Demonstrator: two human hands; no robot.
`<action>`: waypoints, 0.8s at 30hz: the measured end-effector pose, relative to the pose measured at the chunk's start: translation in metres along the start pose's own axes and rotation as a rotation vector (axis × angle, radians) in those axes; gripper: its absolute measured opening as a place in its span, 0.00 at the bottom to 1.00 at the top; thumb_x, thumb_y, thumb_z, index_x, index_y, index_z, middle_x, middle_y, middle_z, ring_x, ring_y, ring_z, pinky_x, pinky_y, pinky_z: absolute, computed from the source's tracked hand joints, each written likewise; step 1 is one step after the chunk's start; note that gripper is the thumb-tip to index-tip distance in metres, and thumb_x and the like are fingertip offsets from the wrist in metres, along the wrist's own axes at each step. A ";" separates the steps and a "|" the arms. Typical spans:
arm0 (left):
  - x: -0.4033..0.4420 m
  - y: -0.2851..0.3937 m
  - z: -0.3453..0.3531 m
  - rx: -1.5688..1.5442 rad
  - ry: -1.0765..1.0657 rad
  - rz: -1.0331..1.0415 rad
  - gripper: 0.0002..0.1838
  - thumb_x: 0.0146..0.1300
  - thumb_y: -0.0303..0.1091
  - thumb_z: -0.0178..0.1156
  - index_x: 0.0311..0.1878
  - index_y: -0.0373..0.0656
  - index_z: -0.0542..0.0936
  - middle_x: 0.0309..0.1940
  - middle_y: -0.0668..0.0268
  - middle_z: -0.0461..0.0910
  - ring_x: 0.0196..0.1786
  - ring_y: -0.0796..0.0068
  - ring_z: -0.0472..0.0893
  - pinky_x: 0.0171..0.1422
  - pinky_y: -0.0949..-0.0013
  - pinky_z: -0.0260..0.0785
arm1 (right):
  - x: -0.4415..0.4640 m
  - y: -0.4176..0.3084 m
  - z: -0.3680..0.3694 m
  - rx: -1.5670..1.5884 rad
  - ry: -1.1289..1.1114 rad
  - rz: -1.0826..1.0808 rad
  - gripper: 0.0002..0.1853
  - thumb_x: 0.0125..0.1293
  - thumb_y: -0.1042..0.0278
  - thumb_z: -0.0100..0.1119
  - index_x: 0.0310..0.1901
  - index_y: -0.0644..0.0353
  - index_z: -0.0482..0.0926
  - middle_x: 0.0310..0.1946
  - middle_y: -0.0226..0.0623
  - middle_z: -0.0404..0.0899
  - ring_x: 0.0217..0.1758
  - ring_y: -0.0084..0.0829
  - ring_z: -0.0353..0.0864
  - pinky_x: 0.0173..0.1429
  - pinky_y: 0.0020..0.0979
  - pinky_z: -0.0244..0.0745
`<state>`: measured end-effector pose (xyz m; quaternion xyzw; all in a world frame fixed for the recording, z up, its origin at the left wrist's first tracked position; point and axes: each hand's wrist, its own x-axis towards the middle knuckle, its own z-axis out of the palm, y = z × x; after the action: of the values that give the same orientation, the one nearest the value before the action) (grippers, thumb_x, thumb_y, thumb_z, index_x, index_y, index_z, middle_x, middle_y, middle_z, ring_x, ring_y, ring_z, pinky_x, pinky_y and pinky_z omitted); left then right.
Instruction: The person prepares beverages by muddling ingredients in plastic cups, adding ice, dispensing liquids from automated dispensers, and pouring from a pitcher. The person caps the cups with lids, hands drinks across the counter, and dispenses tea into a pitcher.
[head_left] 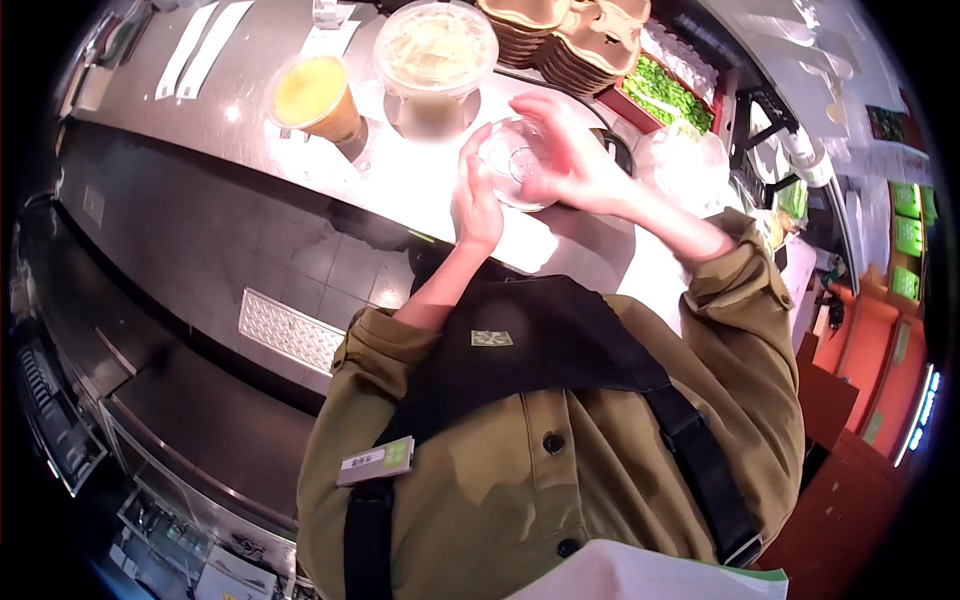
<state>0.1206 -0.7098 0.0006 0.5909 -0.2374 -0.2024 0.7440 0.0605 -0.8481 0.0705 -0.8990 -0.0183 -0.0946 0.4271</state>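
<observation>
**At the steel counter, a two-handed hold**

We note the left hand half closed, fingers lying along the left side of a clear plastic piece. Our right hand arches wide around the opposite side, its thumb over the face of the piece. So the piece sits between our palms, above the counter near its front edge; whether it rests on anything, we cannot tell.

Just beyond, to the left: a large round container with a clear top, pale contents. Left of that, a cup of yellow drink, standing apart. Farther left, two white paper strips lie side by side. Beyond the right hand, stacked brown cardboard trays, then chopped greens in a red-edged box.
</observation>
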 end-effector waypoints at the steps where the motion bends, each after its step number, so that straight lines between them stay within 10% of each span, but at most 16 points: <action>1: 0.000 -0.007 -0.001 0.027 -0.031 -0.042 0.26 0.69 0.45 0.27 0.60 0.36 0.60 0.59 0.58 0.62 0.62 0.62 0.61 0.67 0.67 0.47 | -0.006 0.007 0.013 0.232 0.154 0.199 0.27 0.60 0.59 0.54 0.56 0.66 0.62 0.56 0.45 0.61 0.59 0.33 0.64 0.62 0.33 0.58; 8: 0.004 -0.024 -0.015 -0.204 -0.338 0.183 0.51 0.47 0.57 0.64 0.64 0.37 0.48 0.57 0.53 0.60 0.61 0.64 0.61 0.65 0.62 0.54 | -0.010 -0.006 0.059 0.357 0.656 0.304 0.27 0.69 0.50 0.32 0.47 0.69 0.72 0.47 0.44 0.74 0.51 0.32 0.73 0.56 0.29 0.65; 9: 0.006 -0.025 -0.017 -0.333 -0.340 0.005 0.62 0.30 0.50 0.76 0.64 0.38 0.46 0.56 0.52 0.60 0.60 0.62 0.63 0.63 0.61 0.57 | -0.010 -0.006 0.059 0.308 0.650 0.301 0.29 0.69 0.48 0.31 0.47 0.69 0.72 0.46 0.44 0.75 0.50 0.31 0.73 0.55 0.29 0.65; 18: 0.008 -0.023 -0.018 -0.160 -0.303 -0.027 0.59 0.32 0.47 0.76 0.63 0.40 0.47 0.56 0.52 0.60 0.59 0.62 0.63 0.62 0.60 0.58 | -0.005 0.000 0.052 0.222 0.559 0.293 0.32 0.66 0.42 0.31 0.46 0.67 0.73 0.44 0.45 0.75 0.47 0.34 0.75 0.50 0.31 0.68; 19: 0.009 -0.024 -0.018 -0.115 -0.281 -0.011 0.59 0.32 0.48 0.76 0.63 0.40 0.47 0.56 0.53 0.59 0.59 0.62 0.63 0.62 0.60 0.58 | -0.001 0.006 0.051 0.119 0.632 0.160 0.19 0.60 0.55 0.49 0.45 0.62 0.73 0.41 0.44 0.75 0.42 0.37 0.76 0.43 0.32 0.71; 24: 0.026 -0.022 -0.019 -0.129 -0.400 0.064 0.59 0.31 0.45 0.76 0.63 0.42 0.47 0.57 0.53 0.58 0.60 0.61 0.62 0.62 0.60 0.58 | 0.000 0.008 0.049 -0.280 0.588 0.004 0.25 0.47 0.60 0.60 0.47 0.63 0.71 0.45 0.46 0.72 0.47 0.43 0.74 0.49 0.35 0.71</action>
<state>0.1520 -0.7150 -0.0210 0.4823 -0.3856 -0.3065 0.7244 0.0688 -0.8153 0.0346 -0.8832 0.1210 -0.3510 0.2864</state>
